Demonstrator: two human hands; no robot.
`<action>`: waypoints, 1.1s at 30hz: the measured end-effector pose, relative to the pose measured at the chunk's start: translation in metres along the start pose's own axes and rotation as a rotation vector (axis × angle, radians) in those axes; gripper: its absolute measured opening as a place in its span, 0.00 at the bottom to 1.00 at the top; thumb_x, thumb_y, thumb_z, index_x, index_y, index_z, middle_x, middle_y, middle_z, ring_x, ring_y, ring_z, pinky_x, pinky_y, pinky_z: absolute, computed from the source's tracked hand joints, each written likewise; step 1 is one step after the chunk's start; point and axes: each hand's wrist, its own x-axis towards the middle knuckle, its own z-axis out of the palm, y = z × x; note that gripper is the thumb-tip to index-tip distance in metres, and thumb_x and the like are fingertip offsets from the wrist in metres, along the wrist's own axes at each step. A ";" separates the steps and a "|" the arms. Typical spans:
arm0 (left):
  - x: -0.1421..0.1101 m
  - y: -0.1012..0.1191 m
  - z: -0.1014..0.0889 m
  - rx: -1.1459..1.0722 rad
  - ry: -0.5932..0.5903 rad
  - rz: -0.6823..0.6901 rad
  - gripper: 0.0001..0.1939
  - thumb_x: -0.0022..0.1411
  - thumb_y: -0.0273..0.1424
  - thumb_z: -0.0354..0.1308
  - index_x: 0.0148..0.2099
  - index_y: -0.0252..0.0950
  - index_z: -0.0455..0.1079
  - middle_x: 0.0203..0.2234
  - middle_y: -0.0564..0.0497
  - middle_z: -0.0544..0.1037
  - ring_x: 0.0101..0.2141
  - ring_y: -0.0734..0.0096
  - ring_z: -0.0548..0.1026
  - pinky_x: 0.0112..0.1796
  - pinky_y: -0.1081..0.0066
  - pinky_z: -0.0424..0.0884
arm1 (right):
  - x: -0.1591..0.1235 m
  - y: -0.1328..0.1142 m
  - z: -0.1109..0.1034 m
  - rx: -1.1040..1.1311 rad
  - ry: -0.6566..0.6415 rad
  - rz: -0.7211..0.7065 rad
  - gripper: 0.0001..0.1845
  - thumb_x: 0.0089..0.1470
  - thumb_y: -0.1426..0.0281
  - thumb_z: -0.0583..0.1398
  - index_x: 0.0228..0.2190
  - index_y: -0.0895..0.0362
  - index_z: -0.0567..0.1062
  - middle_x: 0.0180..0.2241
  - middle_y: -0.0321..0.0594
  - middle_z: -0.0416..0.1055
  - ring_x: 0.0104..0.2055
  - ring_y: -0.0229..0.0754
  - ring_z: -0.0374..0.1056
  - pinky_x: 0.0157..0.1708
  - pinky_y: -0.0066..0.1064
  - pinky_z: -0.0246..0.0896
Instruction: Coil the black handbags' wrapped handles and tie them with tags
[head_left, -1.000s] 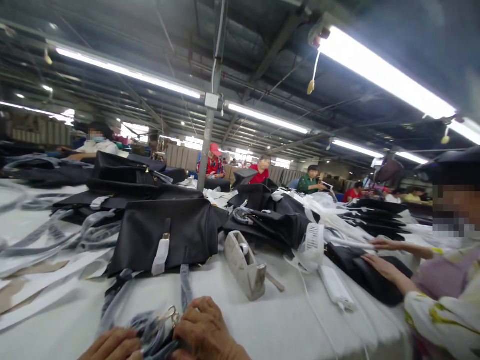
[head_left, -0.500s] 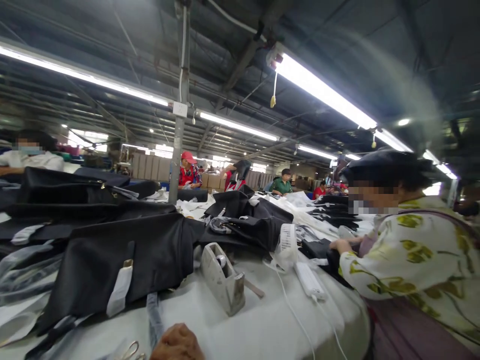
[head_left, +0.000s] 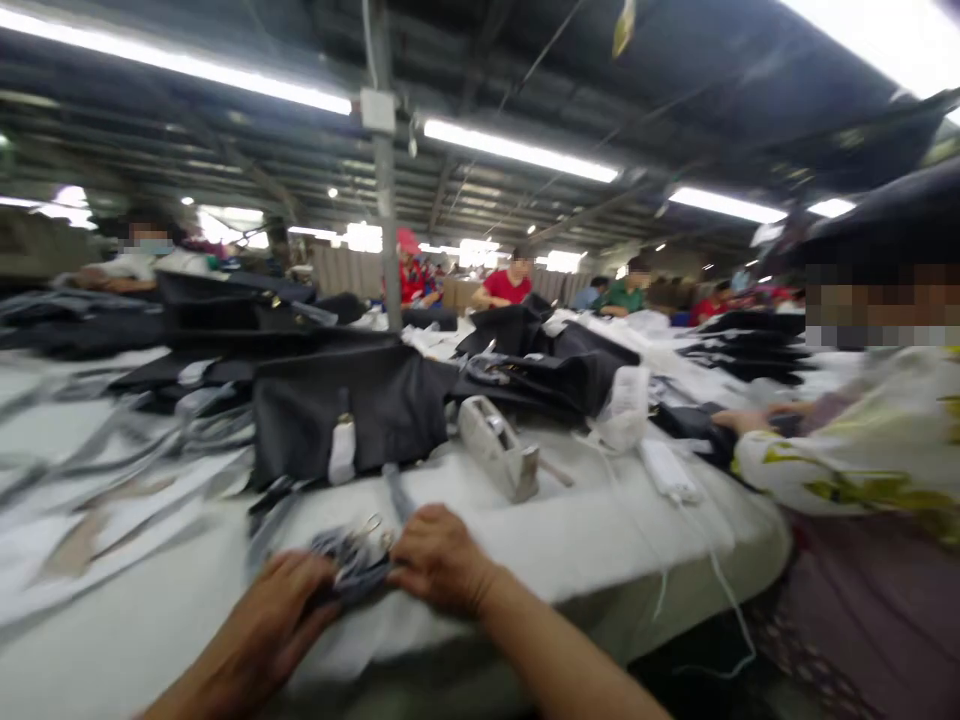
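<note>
At the table's near edge, a bundled plastic-wrapped bag strap (head_left: 352, 560) with metal hooks lies between my hands. My left hand (head_left: 281, 610) is closed on its left end, thumb below and fingers on top. Curled fingers of my right hand (head_left: 442, 560) grip its right end. Motion blur softens the bundle's details. Just beyond stands a black handbag (head_left: 300, 415), its front tab wrapped in white. A grey tape dispenser (head_left: 499, 450) sits right of the bag, beyond my right hand.
A small white fan (head_left: 628, 405) and a white power bank-like box (head_left: 666, 470) with cables stand to the right. A co-worker's patterned sleeve (head_left: 795, 470) is at the right edge. More black bags (head_left: 555, 375) and a metal post (head_left: 386, 200) lie farther back.
The view has tipped down and turned slightly left. Both my hands now show, gripping the strap bundle; earlier only one hand showed at the bottom edge, beside metal hooks.
</note>
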 end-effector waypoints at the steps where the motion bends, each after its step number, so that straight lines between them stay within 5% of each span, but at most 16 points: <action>1: -0.005 0.002 -0.004 -0.022 -0.087 -0.004 0.06 0.60 0.32 0.55 0.41 0.39 0.68 0.35 0.49 0.75 0.38 0.62 0.72 0.42 0.64 0.70 | -0.001 -0.002 -0.005 0.039 0.000 0.010 0.10 0.54 0.61 0.62 0.32 0.55 0.74 0.32 0.36 0.72 0.39 0.40 0.63 0.44 0.33 0.55; 5: -0.004 0.006 -0.018 -0.085 -0.237 -0.084 0.18 0.52 0.24 0.54 0.47 0.33 0.63 0.39 0.46 0.72 0.42 0.61 0.70 0.50 0.60 0.64 | 0.001 0.004 -0.009 0.137 0.030 0.051 0.08 0.57 0.64 0.60 0.32 0.56 0.73 0.33 0.40 0.70 0.41 0.44 0.60 0.46 0.36 0.52; 9: 0.005 0.012 -0.027 -0.089 -0.299 -0.085 0.20 0.52 0.28 0.59 0.48 0.33 0.63 0.40 0.46 0.72 0.42 0.61 0.69 0.50 0.60 0.61 | 0.000 0.004 -0.008 0.157 0.050 0.033 0.07 0.57 0.65 0.60 0.31 0.56 0.73 0.33 0.40 0.70 0.41 0.44 0.60 0.44 0.36 0.52; 19: -0.002 0.008 -0.011 0.075 -0.279 -0.006 0.09 0.64 0.36 0.56 0.42 0.36 0.68 0.34 0.49 0.74 0.39 0.64 0.70 0.47 0.63 0.59 | -0.003 0.004 -0.009 0.193 0.125 0.048 0.07 0.60 0.68 0.58 0.33 0.54 0.76 0.33 0.39 0.72 0.40 0.43 0.62 0.44 0.37 0.53; 25: -0.005 0.011 -0.010 0.190 -0.276 0.054 0.22 0.65 0.39 0.56 0.58 0.37 0.61 0.39 0.48 0.76 0.42 0.63 0.71 0.50 0.61 0.58 | -0.002 0.003 -0.009 0.154 0.171 0.031 0.08 0.59 0.68 0.57 0.33 0.54 0.77 0.31 0.40 0.73 0.39 0.43 0.65 0.42 0.36 0.56; 33: -0.015 0.016 -0.014 0.195 -0.259 0.007 0.20 0.69 0.38 0.49 0.61 0.39 0.60 0.49 0.46 0.74 0.50 0.61 0.69 0.54 0.59 0.54 | -0.003 0.001 -0.007 0.154 0.147 -0.021 0.06 0.57 0.70 0.59 0.35 0.54 0.77 0.34 0.39 0.74 0.41 0.43 0.66 0.44 0.36 0.58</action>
